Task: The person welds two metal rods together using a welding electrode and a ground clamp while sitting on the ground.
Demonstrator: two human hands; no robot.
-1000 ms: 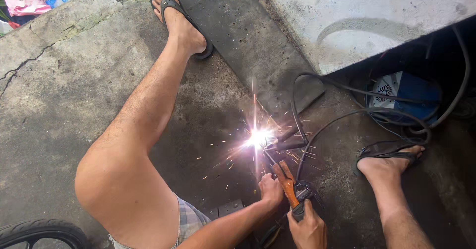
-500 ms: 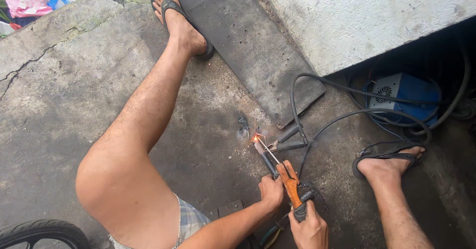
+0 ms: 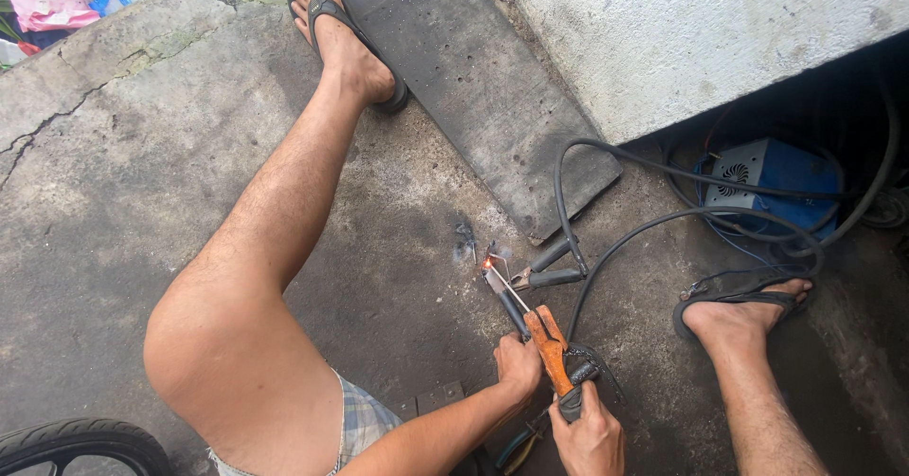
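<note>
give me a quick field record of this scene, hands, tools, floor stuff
left hand: left hand grips a dark tool beside the orange holder
right hand: right hand holds the orange electrode holder
rod tip: glowing at a small workpiece on the concrete floor
clamp: ground clamp lies at the workpiece
machine: blue welder under the wall ledge
cables: black cables run to it

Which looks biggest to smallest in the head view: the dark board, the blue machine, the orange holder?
1. Dark board.
2. Blue machine, partly hidden under the ledge.
3. Orange holder, though it lies nearest the camera.
</note>
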